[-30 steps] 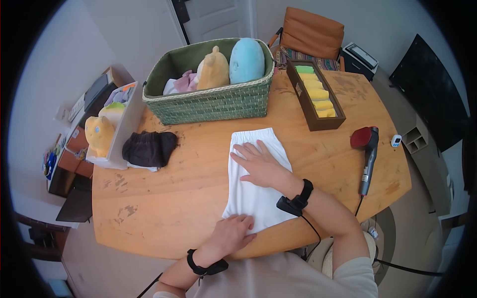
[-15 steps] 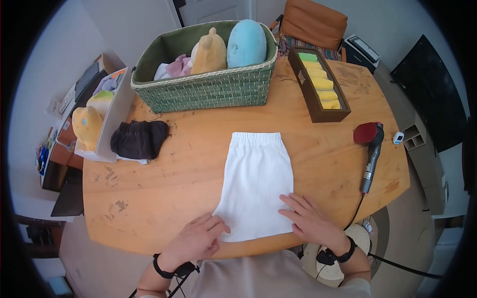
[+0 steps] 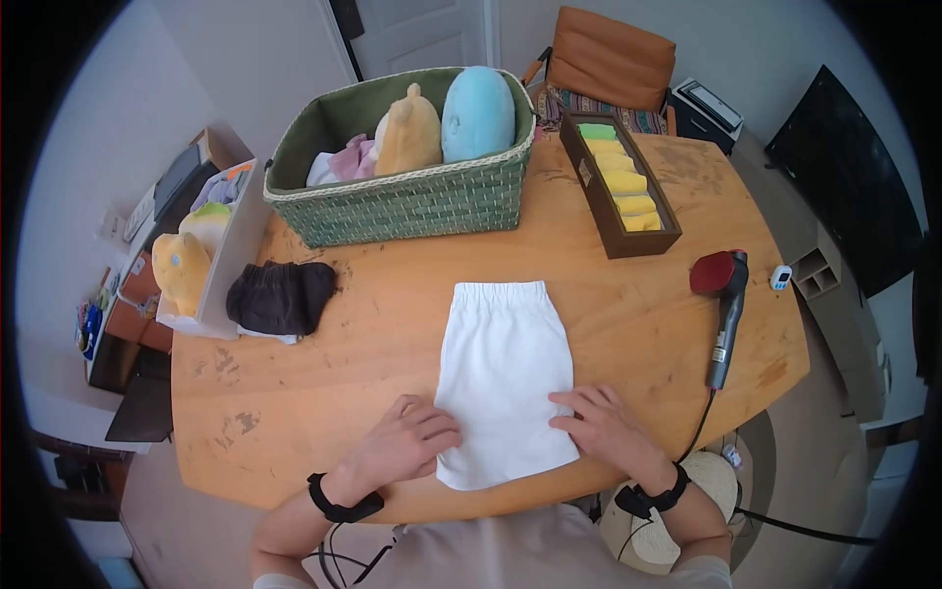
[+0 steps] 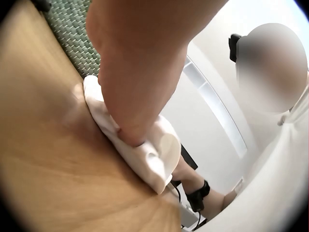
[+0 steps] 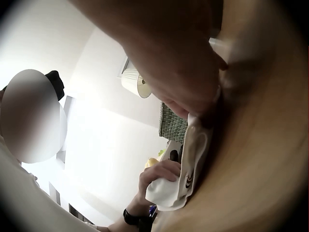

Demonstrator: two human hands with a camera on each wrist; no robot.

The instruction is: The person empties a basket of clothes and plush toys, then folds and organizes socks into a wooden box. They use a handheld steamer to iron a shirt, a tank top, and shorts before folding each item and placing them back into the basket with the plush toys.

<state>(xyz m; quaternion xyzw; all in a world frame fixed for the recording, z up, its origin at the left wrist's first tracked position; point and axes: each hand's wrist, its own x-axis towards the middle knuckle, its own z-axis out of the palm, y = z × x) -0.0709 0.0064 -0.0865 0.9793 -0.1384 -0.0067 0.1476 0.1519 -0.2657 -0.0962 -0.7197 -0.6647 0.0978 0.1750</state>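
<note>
White shorts (image 3: 505, 383) with a gathered elastic waistband lie flat on the wooden table, waistband away from me. At their lower left edge, my left hand (image 3: 404, 442) grips the cloth with bent fingers. My right hand (image 3: 610, 430) pinches the opposite side edge near the hem, its fingertips over the fabric. In the right wrist view the left hand (image 5: 161, 175) curls over the cloth, and the hem of the shorts (image 5: 186, 181) stands slightly raised. The thumbs are mostly hidden in the head view.
Behind the shorts stands a green woven basket (image 3: 412, 211) with plush toys. Dark folded shorts (image 3: 282, 297) lie beside a white bin (image 3: 235, 260) at left. A brown box (image 3: 643, 242) of yellow rolls, a corded handheld steamer (image 3: 726, 314) and a small white device (image 3: 781, 278) are at right.
My right hand has come down from the upper part of the shorts to their lower right edge. The left hand stays at the lower left; the lower part of the shorts looks narrower there.
</note>
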